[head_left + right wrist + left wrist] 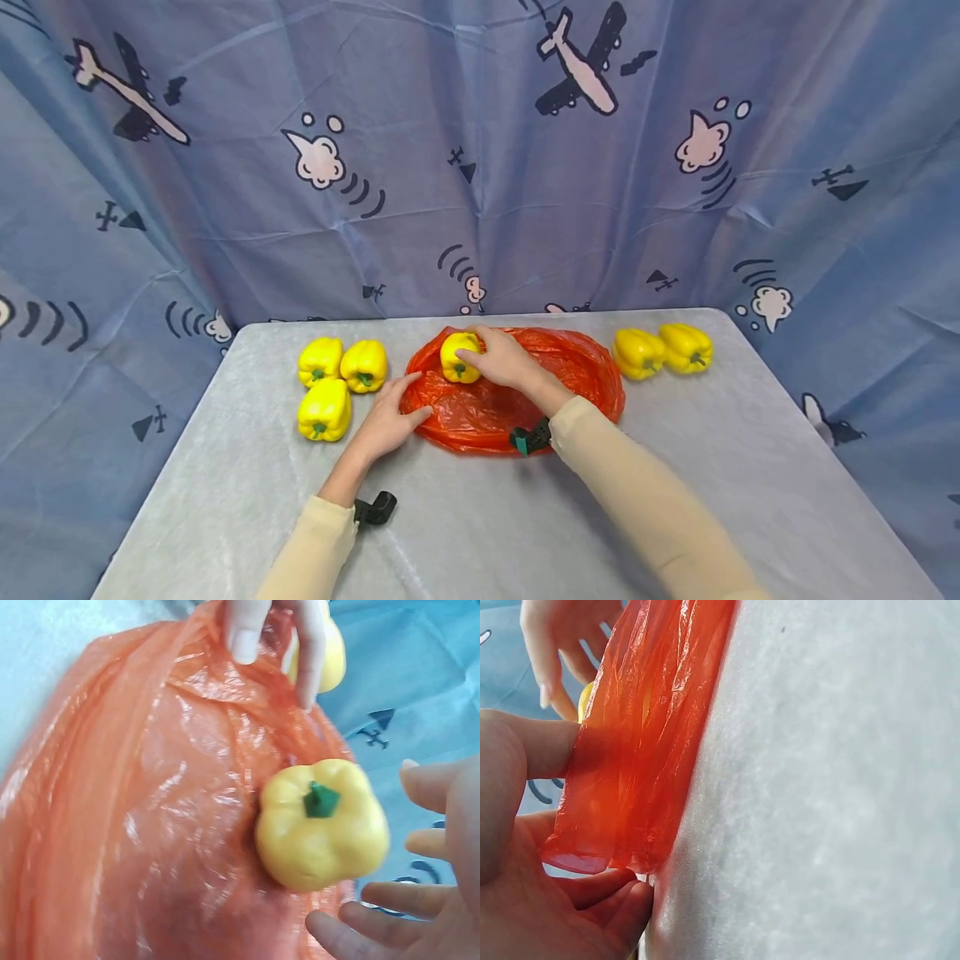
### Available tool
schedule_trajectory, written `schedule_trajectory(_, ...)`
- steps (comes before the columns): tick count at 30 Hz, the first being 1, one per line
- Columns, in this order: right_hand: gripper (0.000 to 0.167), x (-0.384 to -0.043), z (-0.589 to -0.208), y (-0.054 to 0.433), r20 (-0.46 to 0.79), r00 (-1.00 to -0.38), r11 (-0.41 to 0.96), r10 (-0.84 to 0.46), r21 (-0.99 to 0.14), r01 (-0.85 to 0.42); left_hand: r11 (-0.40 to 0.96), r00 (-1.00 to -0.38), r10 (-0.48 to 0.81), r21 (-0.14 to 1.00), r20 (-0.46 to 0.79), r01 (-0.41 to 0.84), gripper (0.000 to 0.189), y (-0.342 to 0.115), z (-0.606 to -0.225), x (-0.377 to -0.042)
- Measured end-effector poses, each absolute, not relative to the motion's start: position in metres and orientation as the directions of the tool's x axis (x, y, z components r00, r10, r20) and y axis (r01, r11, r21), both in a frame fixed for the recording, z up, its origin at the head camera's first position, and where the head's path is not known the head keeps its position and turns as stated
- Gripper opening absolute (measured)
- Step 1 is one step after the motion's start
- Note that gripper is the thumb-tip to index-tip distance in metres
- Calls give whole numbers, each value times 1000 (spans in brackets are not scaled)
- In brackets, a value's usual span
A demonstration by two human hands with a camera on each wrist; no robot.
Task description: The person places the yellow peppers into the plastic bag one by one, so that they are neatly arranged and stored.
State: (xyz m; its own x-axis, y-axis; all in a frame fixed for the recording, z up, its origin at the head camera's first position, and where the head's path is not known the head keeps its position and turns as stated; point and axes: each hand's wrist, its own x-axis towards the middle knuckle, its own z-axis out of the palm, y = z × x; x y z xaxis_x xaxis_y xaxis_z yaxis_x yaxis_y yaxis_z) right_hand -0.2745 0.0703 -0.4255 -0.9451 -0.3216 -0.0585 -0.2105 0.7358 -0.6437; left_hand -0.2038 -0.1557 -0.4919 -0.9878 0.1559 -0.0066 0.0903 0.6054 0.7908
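A red plastic bag point(517, 392) lies spread with its mouth open upward. Inside it, toward the back left, sits a yellow bell pepper point(322, 825) with a green stem. My right hand point(502, 358) is over the bag beside this pepper; its fingers point(405, 900) are spread, with a gap to the pepper in the right wrist view. At the bag's left edge, my left hand point(386, 423) holds the rim, with the thumb point(551, 746) inside the plastic and curled fingers outside, low by the table.
Left of the bag stand three more yellow peppers point(325, 410) in a cluster. Two others point(639, 354) lie side by side at its right. The pale-covered table point(465, 533) ends at the back against a blue patterned curtain point(420, 167).
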Motion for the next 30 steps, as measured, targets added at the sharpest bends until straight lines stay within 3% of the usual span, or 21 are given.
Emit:
schedule_trajectory(15,44,-252,-383,110,85,-930,750,-357,-568,-340,603,-987,156,794,-21,79,64,-156,-490,-204)
schedule_trajectory(24,37,-244,-384,143,107,-953,772,-283,-565,-292,610,-987,158,789,-23,79,64,-158,-493,-205)
schedule_trajectory(30,36,-248,-391,175,187,-957,777,-221,-560,-289,610,-987,163,788,-17,87,65,-157,-492,-205)
